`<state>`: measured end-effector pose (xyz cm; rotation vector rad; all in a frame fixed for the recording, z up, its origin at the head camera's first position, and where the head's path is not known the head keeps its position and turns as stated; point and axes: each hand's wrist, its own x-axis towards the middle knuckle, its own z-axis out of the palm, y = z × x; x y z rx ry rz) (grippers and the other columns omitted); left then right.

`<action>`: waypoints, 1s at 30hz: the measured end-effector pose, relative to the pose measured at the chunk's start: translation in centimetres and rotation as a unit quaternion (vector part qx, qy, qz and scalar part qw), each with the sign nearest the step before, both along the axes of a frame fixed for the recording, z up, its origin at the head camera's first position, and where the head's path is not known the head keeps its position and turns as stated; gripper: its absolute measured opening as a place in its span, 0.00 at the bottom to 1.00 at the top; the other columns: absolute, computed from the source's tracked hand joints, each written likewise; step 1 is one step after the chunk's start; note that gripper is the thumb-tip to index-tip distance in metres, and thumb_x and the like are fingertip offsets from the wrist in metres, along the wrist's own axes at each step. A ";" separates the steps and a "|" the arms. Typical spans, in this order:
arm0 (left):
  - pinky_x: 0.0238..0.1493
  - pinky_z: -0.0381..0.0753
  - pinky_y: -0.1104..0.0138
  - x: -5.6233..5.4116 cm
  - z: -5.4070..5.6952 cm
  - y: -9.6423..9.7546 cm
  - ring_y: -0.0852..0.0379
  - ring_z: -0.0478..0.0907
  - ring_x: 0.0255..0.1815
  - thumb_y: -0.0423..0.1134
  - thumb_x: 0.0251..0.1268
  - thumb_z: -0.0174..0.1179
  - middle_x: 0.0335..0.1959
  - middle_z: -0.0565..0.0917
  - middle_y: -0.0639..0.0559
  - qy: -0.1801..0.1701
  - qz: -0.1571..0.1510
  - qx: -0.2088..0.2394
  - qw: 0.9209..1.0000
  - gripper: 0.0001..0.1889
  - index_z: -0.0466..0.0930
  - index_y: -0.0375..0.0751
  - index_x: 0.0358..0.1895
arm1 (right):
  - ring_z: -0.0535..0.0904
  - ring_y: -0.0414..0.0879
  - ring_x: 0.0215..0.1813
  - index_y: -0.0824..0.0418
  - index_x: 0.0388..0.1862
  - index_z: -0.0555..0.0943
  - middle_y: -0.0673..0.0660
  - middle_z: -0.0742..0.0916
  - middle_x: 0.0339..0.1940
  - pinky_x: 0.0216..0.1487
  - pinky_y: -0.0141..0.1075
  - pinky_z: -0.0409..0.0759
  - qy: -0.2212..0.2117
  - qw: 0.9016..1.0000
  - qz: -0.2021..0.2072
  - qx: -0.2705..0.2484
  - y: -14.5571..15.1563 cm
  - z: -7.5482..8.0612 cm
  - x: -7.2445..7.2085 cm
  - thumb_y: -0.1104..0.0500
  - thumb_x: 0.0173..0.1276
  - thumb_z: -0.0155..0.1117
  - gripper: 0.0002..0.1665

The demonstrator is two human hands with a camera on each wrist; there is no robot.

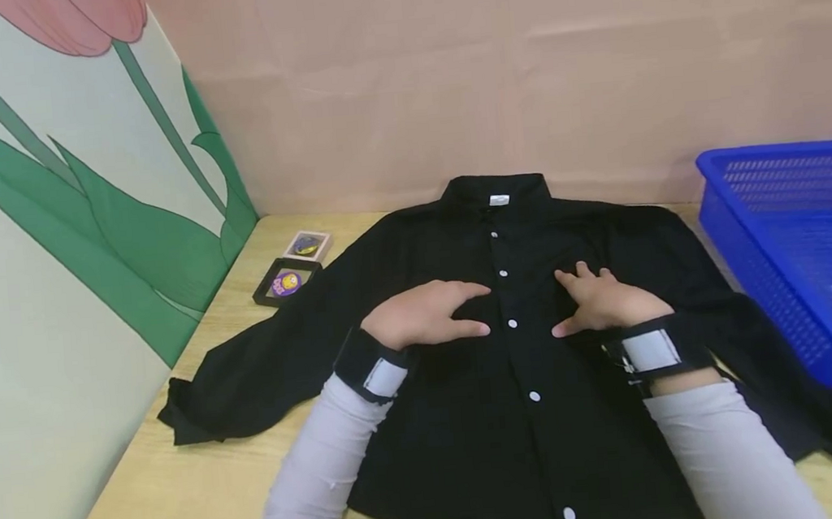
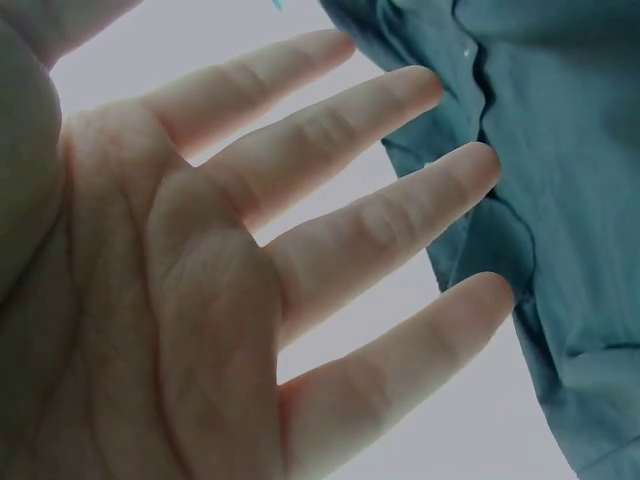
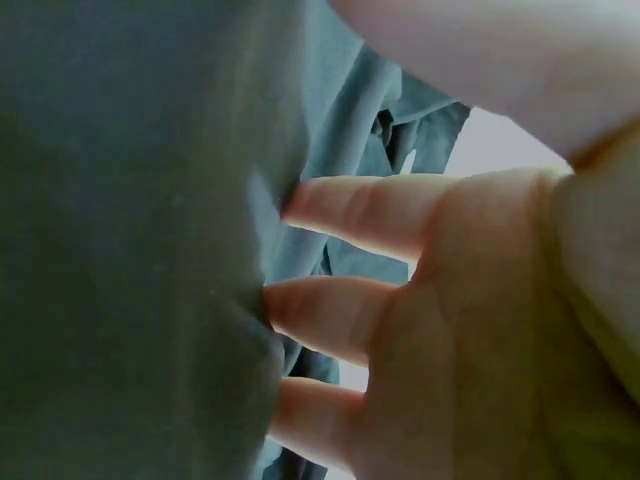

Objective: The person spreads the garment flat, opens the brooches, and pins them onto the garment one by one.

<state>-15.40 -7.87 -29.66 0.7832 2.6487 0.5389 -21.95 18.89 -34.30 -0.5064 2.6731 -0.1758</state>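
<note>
A black long-sleeved shirt point(image 1: 458, 419) lies face up and spread out, its collar point(image 1: 462, 195) toward the back and white buttons point(image 1: 534, 396) down the front. Over the chest, left of the button line, is my left hand point(image 1: 428, 314); its fingers look straight and spread in the left wrist view. My right hand point(image 1: 610, 301) is on the other side of the buttons with fingers spread. In the right wrist view its fingertips point(image 3: 290, 300) press lightly into the cloth, making small dents. Neither hand holds anything.
A blue plastic basket point(image 1: 754, 265) stands at the right, close against one sleeve. Two small framed boxes, one black point(image 1: 265, 293) and one pale point(image 1: 323, 252), lie by the left sleeve on the wooden table point(image 1: 149, 500). A tulip-printed panel point(image 1: 47, 321) borders the left side.
</note>
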 end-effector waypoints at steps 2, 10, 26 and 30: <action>0.74 0.65 0.64 -0.1 0.4 -0.3 0.57 0.69 0.73 0.50 0.72 0.58 0.72 0.72 0.51 0.007 0.003 0.008 1.000 0.30 0.66 0.43 0.73 | 0.47 0.87 0.71 0.75 0.76 0.53 0.86 0.52 0.73 0.63 0.77 0.56 0.001 1.000 0.000 -0.003 0.0 0.3 -0.1 0.46 0.59 0.74 0.60; 0.73 0.66 0.63 -0.1 0.9 -2.8 0.57 0.70 0.72 0.49 0.72 0.58 0.72 0.73 0.52 0.001 0.036 0.045 0.998 0.29 0.67 0.46 0.72 | 0.47 0.87 0.71 0.75 0.76 0.53 0.86 0.51 0.73 0.64 0.77 0.55 -0.005 1.000 0.007 -0.007 -0.3 0.2 -0.3 0.46 0.60 0.74 0.59; 0.70 0.71 0.55 -1.5 1.0 -7.9 0.46 0.76 0.67 0.46 0.72 0.58 0.65 0.79 0.45 0.039 0.088 0.112 0.989 0.26 0.71 0.43 0.70 | 0.46 0.87 0.71 0.74 0.76 0.52 0.86 0.51 0.73 0.64 0.77 0.55 -0.006 1.000 0.012 -0.008 0.1 -0.2 0.0 0.44 0.61 0.72 0.59; 0.70 0.71 0.52 -1.7 1.1 -9.2 0.40 0.76 0.66 0.43 0.72 0.58 0.63 0.80 0.41 0.042 0.102 0.146 0.983 0.25 0.71 0.39 0.69 | 0.45 0.87 0.71 0.73 0.77 0.52 0.86 0.51 0.73 0.63 0.78 0.56 -0.008 1.000 0.011 -0.002 0.1 0.1 0.0 0.44 0.61 0.72 0.60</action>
